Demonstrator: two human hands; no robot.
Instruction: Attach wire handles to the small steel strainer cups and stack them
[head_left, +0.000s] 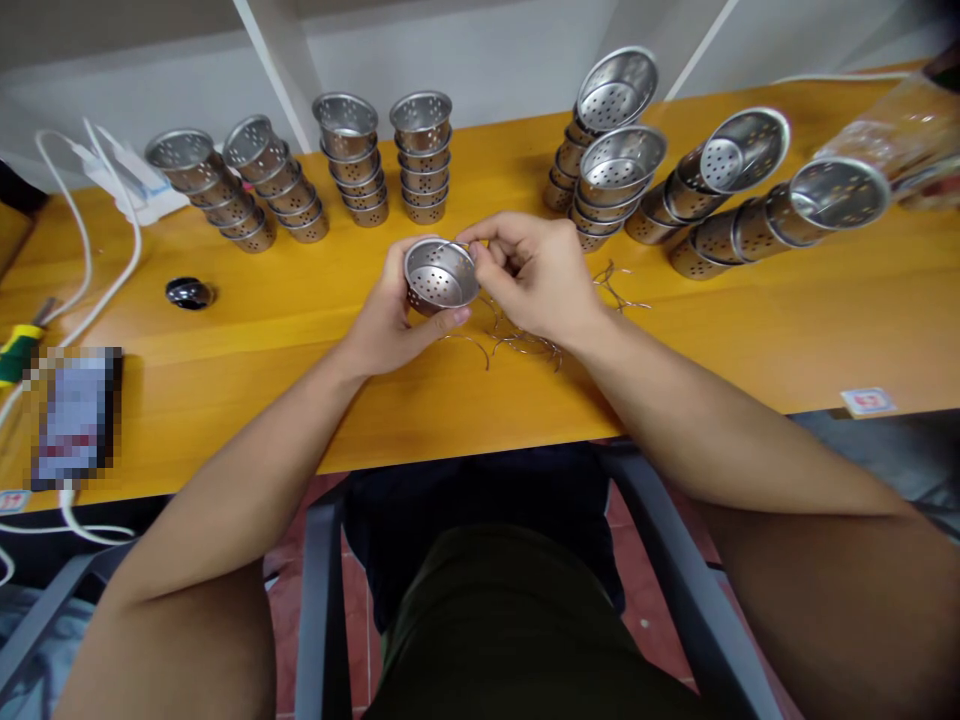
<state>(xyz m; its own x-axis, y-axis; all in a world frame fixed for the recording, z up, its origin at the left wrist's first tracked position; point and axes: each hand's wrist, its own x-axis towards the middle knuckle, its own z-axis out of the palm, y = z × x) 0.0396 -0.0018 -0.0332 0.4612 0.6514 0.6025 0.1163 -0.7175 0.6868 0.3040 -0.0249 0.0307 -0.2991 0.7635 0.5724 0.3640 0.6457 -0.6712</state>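
Observation:
My left hand point(394, 325) is wrapped round a small perforated metal strainer cup point(441, 280), its open mouth tipped toward me. At the cup's right rim, my right hand point(532, 265) pinches a thin wire handle point(452, 244) between thumb and forefinger. One part of the wire crosses the rim; my fingertips hide the rest. Under and beside my right hand, several loose curved wires point(525, 345) lie on the wooden table point(420, 400). More bent wires point(619, 290) rest to the right of my right wrist.
Stacks of like cups stand behind my hands, at the left point(349, 150) and at the right point(619, 170). Two long stacks point(780, 220) lean at the far right, near a clear plastic bag point(885, 130). A phone point(79, 415), white cables point(139, 230) and a black rounded object point(189, 293) lie left.

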